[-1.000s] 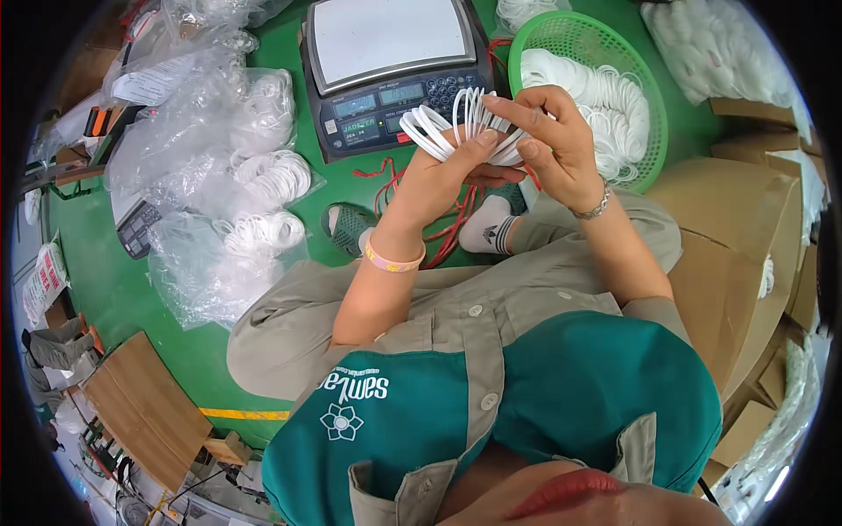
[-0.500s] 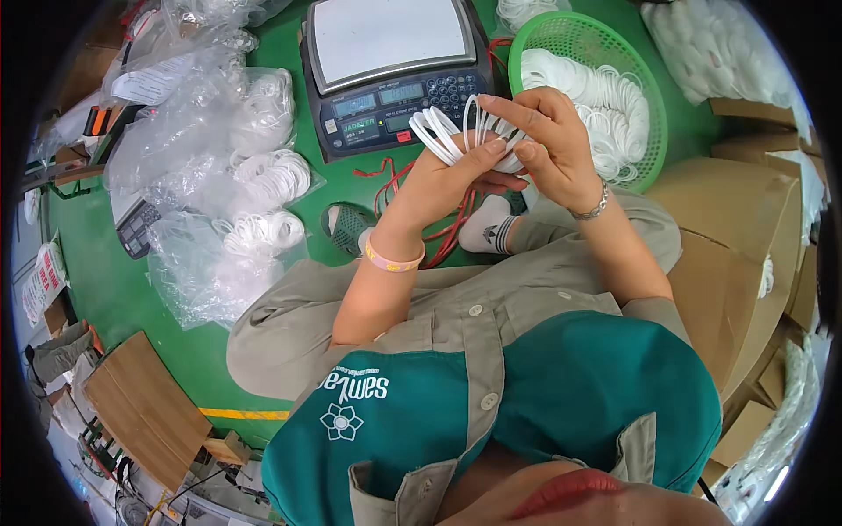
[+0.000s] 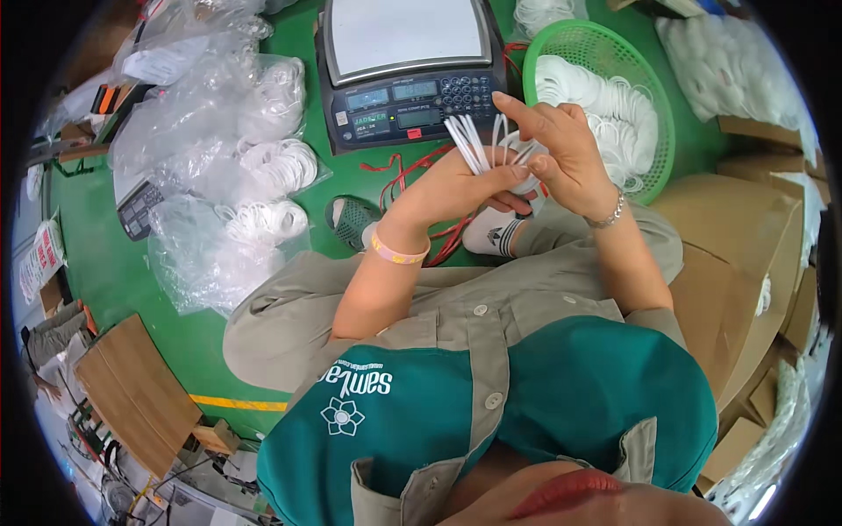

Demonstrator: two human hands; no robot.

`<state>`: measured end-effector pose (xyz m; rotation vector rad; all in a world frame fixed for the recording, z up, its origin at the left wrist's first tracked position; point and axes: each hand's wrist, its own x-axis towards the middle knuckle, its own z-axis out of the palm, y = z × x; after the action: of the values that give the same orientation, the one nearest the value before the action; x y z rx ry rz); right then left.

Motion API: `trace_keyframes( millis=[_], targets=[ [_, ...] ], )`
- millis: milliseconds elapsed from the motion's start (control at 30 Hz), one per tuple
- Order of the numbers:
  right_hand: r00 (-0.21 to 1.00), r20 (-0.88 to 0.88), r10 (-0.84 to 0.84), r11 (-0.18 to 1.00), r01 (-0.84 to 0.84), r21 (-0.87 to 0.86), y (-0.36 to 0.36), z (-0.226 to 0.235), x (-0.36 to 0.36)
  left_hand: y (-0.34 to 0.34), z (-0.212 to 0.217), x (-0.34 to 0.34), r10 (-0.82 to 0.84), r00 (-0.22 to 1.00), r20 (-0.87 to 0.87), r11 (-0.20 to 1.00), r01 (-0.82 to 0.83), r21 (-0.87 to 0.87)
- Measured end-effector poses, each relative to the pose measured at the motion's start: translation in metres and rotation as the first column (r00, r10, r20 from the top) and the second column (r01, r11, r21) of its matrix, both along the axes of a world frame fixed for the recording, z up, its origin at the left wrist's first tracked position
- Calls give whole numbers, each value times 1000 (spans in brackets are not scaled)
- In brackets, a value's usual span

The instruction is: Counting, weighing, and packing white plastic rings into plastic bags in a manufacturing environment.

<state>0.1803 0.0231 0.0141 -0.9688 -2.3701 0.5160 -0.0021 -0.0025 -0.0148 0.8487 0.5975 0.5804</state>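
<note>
The green floor [image 3: 180, 351] lies bare beyond the person's left knee and in a narrow strip between the scale [image 3: 403, 39] and the plastic bags [image 3: 197, 180]. The scale's top edge is cut off; the basket [image 3: 574, 39] sits just beside its right edge. The right hand [image 3: 574, 153] has its index finger outstretched, wide of its bent thumb, partly hiding the rings. The left hand [image 3: 452, 188] pinches those white rings [image 3: 469, 145] before the scale's front edge, loops leaning up-left, the bundle running left to right.
</note>
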Motion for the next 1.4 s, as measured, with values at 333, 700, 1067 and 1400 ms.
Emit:
trace_keyframes(
  millis=[333,700,1067,1400],
  targets=[
    [1000,22,4,965,2,-262,-1,6,3,5,-3,-3,-19,999,-25,995,17,-101],
    [975,192,112,902,-19,-432,53,8,-12,30,-37,-27,215,933,288,953,-135,-273],
    [943,308,-127,783,286,-552,248,-124,-53,47,-71,-40,626,776,81,764,-589,-264],
    [737,647,-196,879,424,-217,279,-153,-90,45,-70,-25,488,873,27,844,-463,-271]
  ],
)
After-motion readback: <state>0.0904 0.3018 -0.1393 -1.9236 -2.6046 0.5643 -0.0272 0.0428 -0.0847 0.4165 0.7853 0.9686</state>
